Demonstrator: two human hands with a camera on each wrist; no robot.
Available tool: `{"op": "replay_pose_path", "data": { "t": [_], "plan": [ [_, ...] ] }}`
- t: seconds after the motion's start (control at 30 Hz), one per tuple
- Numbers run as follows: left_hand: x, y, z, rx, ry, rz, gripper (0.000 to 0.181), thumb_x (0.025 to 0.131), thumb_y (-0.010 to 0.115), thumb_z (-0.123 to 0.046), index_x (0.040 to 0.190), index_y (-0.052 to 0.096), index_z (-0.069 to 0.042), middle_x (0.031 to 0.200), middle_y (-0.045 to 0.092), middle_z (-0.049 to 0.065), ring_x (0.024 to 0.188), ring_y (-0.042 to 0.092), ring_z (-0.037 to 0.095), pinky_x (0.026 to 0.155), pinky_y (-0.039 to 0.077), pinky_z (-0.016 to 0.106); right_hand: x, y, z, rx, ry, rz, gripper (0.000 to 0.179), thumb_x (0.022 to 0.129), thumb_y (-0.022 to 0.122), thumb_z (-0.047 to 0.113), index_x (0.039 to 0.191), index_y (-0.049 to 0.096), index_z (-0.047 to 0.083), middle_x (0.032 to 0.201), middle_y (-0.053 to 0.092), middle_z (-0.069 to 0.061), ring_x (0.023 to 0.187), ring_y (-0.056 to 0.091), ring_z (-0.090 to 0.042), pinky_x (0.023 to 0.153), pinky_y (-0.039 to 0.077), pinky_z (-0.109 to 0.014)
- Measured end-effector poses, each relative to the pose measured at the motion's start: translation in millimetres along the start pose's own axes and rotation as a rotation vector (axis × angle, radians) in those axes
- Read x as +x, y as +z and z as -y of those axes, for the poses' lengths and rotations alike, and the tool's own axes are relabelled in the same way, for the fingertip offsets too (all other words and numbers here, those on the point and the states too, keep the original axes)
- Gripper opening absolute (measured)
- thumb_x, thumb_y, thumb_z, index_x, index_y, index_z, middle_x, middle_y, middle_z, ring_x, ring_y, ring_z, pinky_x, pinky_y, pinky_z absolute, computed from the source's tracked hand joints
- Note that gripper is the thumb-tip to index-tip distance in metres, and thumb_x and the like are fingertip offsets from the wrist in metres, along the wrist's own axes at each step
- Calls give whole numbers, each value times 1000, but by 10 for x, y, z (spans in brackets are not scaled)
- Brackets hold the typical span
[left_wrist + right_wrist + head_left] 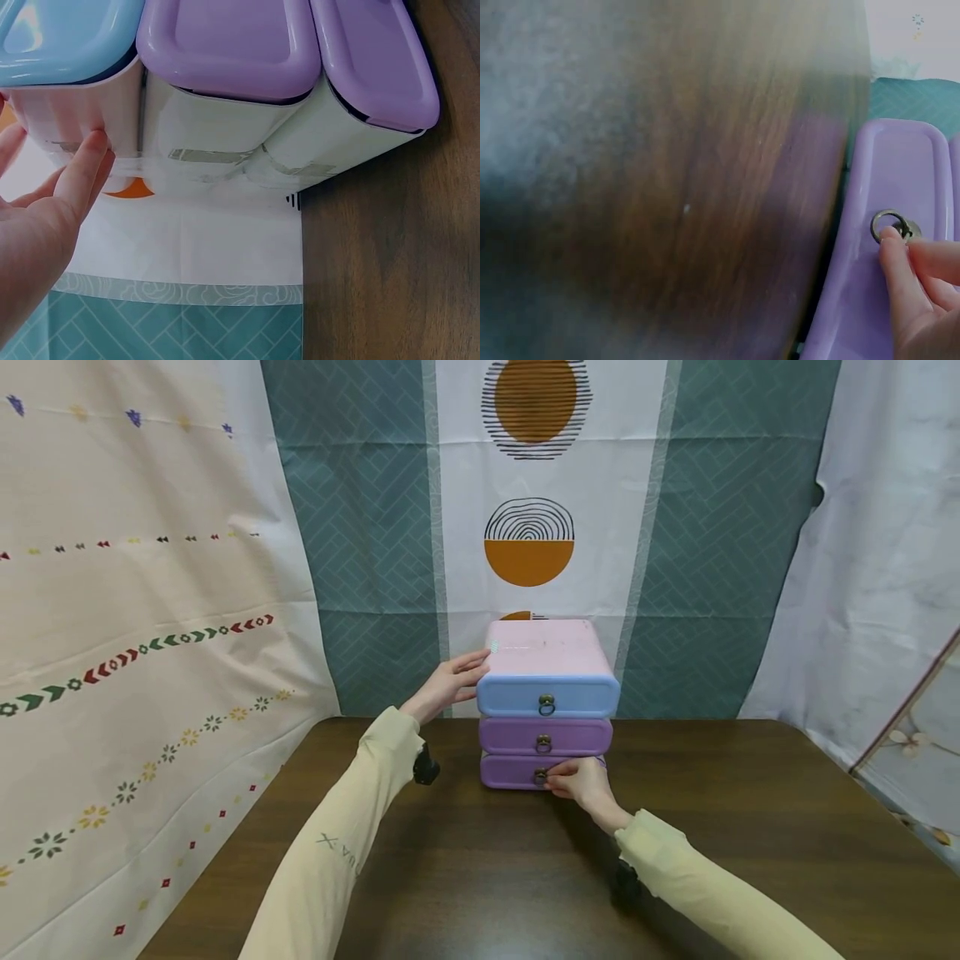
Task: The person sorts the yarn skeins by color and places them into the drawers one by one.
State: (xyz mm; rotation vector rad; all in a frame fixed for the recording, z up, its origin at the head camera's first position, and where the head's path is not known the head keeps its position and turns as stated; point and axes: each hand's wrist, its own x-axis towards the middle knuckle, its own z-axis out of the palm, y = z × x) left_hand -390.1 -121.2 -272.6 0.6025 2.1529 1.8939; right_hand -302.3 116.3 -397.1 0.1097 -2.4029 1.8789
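A small stacked drawer unit stands on the table with a pink top (551, 647). Its top drawer front is blue (506, 696); the middle front (506, 735) and bottom front (506, 771) are purple. All three look closed. My left hand (448, 683) rests its extended fingertips on the unit's left side, at the pink top section (120, 112). At the bottom drawer, my right hand (585, 783) pinches the metal ring pull (907, 227) between thumb and finger. The upper two ring pulls hang free.
The dark wooden table (465, 877) spreads around the unit. Behind it hangs a patterned curtain (367, 527) in teal and white, close to the unit's back. Pale printed cloth (150, 677) covers the left side, and white cloth (862, 593) hangs at right.
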Motion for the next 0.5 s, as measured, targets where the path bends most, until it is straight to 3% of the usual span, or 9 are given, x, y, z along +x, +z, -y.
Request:
{"op": "replay_pose_path", "data": {
  "t": [0.27,0.37,0.5],
  "plan": [
    [-141,3,34,65,113,22,50,96,47,-23,142,31,-9,140,29,16,121,37,28,91,38,45,-125,-144,35,11,32,43,14,80,66,-2,91,66,-11,87,64,-19,77,64,-27,65,52,-35],
    [-212,12,9,64,101,2,50,97,46,-23,142,29,-9,140,29,16,122,35,30,92,36,47,-185,-239,90,-9,17,46,16,81,67,2,93,67,-9,88,65,-17,77,64,-27,66,51,-36],
    [-220,-56,142,174,96,-33,50,97,43,-30,141,32,-7,140,31,14,123,33,29,91,37,48,-260,-431,196,-19,-23,51,20,83,66,5,97,66,-9,92,64,-21,82,63,-30,69,50,-37]
  ]
}}
